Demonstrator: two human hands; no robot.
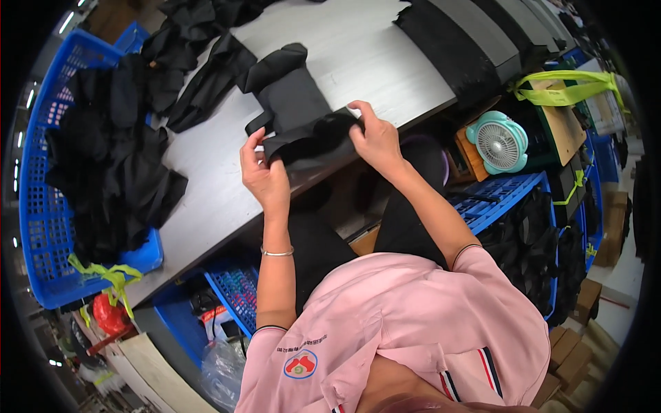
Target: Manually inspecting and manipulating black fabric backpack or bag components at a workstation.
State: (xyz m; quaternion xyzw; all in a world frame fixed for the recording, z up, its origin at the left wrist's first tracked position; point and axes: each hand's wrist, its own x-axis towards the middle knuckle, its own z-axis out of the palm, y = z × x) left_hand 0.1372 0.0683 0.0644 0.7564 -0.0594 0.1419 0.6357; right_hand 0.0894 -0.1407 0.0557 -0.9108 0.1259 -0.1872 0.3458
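Observation:
My left hand [264, 175] pinches the left end of a black fabric piece [313, 138] at the front edge of the grey table [372, 55]. My right hand [375, 138] grips the right end of the same piece, fingers curled over its top edge. The fabric is stretched between both hands. Just behind it lies another folded black piece [289, 86] on the table.
A blue basket [41, 206] heaped with black cloth stands at the left. More black pieces [200, 76] lie at the table's back, and a stack of dark fabric [468, 41] at the right. A small teal fan [498, 142] and blue crates [496, 196] sit below right.

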